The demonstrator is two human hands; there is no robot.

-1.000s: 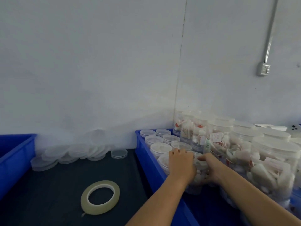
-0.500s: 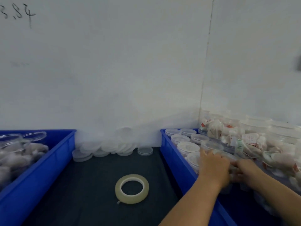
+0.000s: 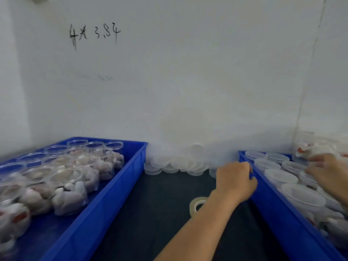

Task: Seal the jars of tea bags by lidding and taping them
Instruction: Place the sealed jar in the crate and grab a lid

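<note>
**Lidded jars on the right, open jars waiting on the left**

Head view: two blue crates flank a dark worktop (image 3: 150,213). The right crate (image 3: 282,219) holds jars with lids on (image 3: 303,197), packed in rows; whether each is taped cannot be told from here. The left crate (image 3: 105,200) holds open jars of tea bags (image 3: 69,191), none of them lidded, so by the look of it a good share of the work is left.

The left hand (image 3: 235,182) sits at the near wall of the right crate, its fingers curled toward the rim; they seem to touch or grip the edge, but the blur does not settle it. The right hand (image 3: 327,172) lies over the lidded jars deeper in that crate, smeared by motion, and I cannot tell whether its fingers are apart or clamped on a jar.

The roll of tape (image 3: 196,203) lies on the worktop just beside the left forearm, partly hidden by it. A pile of loose lids (image 3: 177,162) rests against the wall between the two crates, ready for the open jars.

My judgement: one batch is sealed and stowed, and the next step calls for fetching an open jar from the left crate, then a lid, then tape.
</note>
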